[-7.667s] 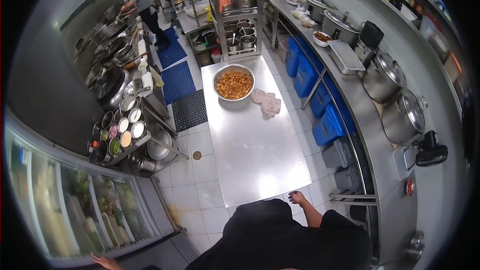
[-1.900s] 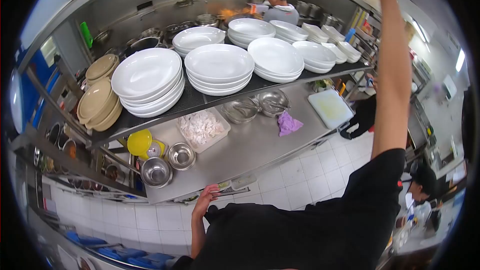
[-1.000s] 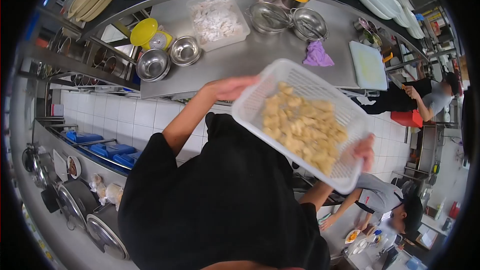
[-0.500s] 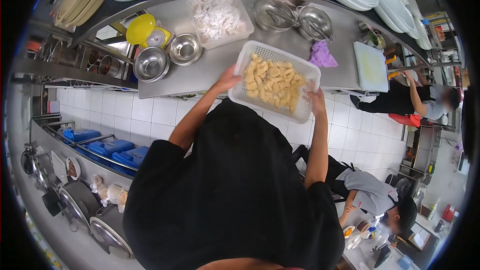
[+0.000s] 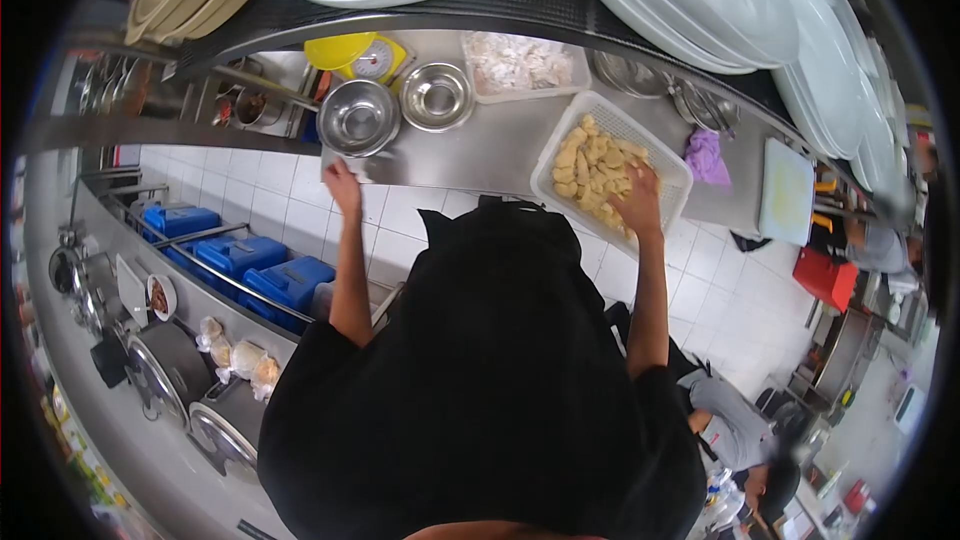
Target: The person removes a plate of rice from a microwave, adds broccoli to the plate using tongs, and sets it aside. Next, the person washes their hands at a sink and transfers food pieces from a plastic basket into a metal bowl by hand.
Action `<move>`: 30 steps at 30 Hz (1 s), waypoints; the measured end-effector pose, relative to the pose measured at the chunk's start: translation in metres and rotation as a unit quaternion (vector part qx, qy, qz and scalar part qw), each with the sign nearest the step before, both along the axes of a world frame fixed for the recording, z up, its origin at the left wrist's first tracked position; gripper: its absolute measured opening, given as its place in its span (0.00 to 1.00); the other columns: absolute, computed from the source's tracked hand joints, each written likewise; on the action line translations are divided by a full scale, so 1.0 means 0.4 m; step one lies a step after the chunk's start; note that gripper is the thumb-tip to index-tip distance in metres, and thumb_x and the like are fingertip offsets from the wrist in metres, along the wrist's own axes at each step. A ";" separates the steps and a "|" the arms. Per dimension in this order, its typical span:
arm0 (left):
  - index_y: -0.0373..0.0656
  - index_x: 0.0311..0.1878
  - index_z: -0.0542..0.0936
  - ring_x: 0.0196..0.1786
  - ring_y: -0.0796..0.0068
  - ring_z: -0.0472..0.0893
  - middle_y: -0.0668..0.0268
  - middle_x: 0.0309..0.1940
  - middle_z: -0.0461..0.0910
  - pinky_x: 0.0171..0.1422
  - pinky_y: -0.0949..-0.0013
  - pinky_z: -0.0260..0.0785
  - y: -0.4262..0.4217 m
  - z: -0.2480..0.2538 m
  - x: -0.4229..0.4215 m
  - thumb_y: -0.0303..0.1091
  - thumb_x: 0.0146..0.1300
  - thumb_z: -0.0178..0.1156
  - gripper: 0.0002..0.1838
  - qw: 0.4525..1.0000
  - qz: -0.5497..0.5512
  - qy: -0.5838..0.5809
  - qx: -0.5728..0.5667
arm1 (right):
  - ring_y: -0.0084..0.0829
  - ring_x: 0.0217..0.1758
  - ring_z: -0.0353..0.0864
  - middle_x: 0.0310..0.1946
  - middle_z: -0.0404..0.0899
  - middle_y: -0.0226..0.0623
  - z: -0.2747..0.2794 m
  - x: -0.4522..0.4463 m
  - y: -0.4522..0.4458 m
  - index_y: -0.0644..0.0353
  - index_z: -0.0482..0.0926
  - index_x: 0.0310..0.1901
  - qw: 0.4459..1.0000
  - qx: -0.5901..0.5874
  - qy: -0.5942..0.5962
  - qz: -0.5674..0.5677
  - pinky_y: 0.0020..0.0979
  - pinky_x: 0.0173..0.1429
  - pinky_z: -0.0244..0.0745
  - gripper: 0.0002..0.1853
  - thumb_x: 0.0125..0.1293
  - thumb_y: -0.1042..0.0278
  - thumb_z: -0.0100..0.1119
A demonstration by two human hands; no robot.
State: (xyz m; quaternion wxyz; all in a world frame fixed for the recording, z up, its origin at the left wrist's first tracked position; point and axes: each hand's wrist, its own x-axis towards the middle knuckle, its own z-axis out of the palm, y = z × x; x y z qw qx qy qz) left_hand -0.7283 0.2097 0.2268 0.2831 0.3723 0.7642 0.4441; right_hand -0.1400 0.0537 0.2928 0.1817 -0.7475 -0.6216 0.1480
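A white perforated plastic basket [image 5: 675, 175] holds many pale yellow, coated-looking food pieces [image 5: 590, 165]; I cannot tell what food they are. It sits tilted at the front edge of the steel counter. My right hand [image 5: 638, 202] is over its right side, fingers spread and touching the pieces. At the counter's front edge, my left hand [image 5: 342, 183] is just below a steel bowl [image 5: 358, 120], apart from the basket. Its fingers look loosely apart with nothing visible in them. Beside that bowl stands a second, smaller steel bowl [image 5: 437, 97].
Behind are a tub of white-floured pieces [image 5: 525, 65], a yellow scale [image 5: 375, 60] and steel bowls with utensils [image 5: 705, 105]. A purple cloth [image 5: 708, 157] and cutting board [image 5: 788, 190] lie right. A plate shelf [image 5: 400, 25] overhangs the counter. Co-workers [image 5: 735, 420] are at right.
Both hands held the basket by its ends; now it rests farther right at the counter. My left hand has let go and moved left toward the bowl. My right hand has moved onto the pieces.
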 end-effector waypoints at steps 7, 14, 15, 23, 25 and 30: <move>0.33 0.32 0.78 0.38 0.49 0.85 0.49 0.29 0.83 0.44 0.48 0.75 0.130 0.188 -0.034 0.38 0.58 0.61 0.14 0.918 -0.141 0.364 -0.075 | 0.59 0.76 0.43 0.74 0.45 0.53 -0.047 -0.036 0.169 0.48 0.53 0.74 0.976 -0.209 -0.051 -0.015 0.64 0.74 0.45 0.65 0.33 0.40 0.79; 0.36 0.42 0.78 0.30 0.70 0.79 0.59 0.31 0.81 0.36 0.62 0.75 0.101 0.290 -0.042 0.33 0.59 0.60 0.12 0.992 -0.091 0.067 0.060 | 0.70 0.74 0.42 0.72 0.46 0.56 -0.157 -0.074 0.112 0.43 0.49 0.75 0.988 -0.112 -0.089 0.048 0.71 0.70 0.48 0.69 0.29 0.44 0.82; 0.36 0.46 0.76 0.31 0.71 0.78 0.61 0.34 0.81 0.36 0.64 0.74 0.094 0.287 -0.024 0.33 0.60 0.59 0.14 0.995 -0.064 -0.034 0.075 | 0.70 0.74 0.43 0.72 0.47 0.56 -0.166 -0.081 0.113 0.43 0.48 0.75 0.990 -0.090 -0.102 0.036 0.71 0.68 0.51 0.69 0.29 0.45 0.82; 0.24 0.62 0.63 0.61 0.43 0.75 0.37 0.61 0.68 0.47 0.56 0.85 0.028 0.337 0.129 0.30 0.61 0.47 0.27 0.658 -0.212 -0.722 -0.036 | 0.63 0.68 0.58 0.69 0.53 0.43 -0.112 -0.119 0.165 0.43 0.57 0.70 0.974 -0.188 -0.115 -0.044 0.61 0.60 0.70 0.51 0.44 0.58 0.76; 0.24 0.62 0.63 0.58 0.45 0.78 0.40 0.60 0.70 0.47 0.55 0.85 0.024 0.308 0.168 0.30 0.62 0.48 0.27 0.724 -0.232 -0.646 -0.064 | 0.62 0.65 0.63 0.66 0.58 0.41 -0.141 -0.111 0.174 0.43 0.61 0.67 0.979 -0.153 -0.122 -0.058 0.58 0.59 0.73 0.44 0.47 0.61 0.74; 0.33 0.55 0.71 0.53 0.63 0.80 0.59 0.51 0.76 0.50 0.53 0.83 0.009 0.349 0.335 0.34 0.66 0.52 0.18 0.807 -0.317 -0.482 -0.128 | 0.55 0.58 0.73 0.60 0.68 0.43 -0.137 -0.047 0.192 0.44 0.71 0.58 0.985 -0.124 -0.117 -0.028 0.52 0.56 0.75 0.33 0.48 0.66 0.71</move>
